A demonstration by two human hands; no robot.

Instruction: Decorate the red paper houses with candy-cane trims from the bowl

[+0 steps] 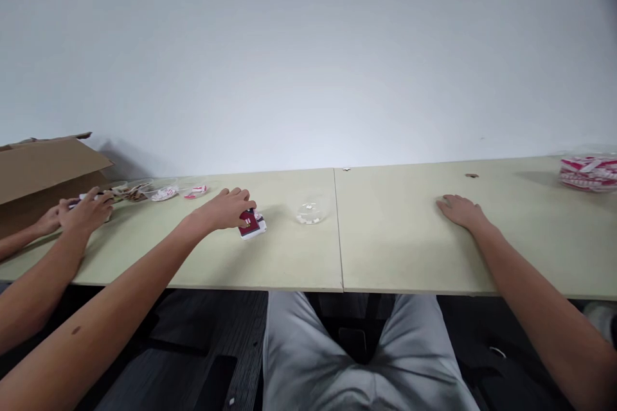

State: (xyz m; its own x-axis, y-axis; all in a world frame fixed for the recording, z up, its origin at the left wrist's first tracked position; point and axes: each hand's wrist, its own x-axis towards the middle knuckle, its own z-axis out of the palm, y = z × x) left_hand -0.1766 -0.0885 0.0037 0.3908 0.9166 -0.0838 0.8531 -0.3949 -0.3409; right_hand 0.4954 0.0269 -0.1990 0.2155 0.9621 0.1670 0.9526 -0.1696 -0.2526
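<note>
My left hand (227,207) is closed over a small dark red and white card-like packet (251,226), with the thumb on its near side. The packet is at table level, but whether it rests on the top I cannot tell. To the right of it stands a clear plastic container (312,212) with a few small white pieces in it. My right hand (460,210) lies on the right part of the table, fingers loosely stretched out, nothing in it.
A co-worker's hands (87,210) handle a white and dark slim object at the left, by an open cardboard box (48,167). Clear containers with pink-and-white pieces (164,192) line the wall. A transparent bag of red-and-white strips (589,173) sits far right. A seam (338,231) splits the table.
</note>
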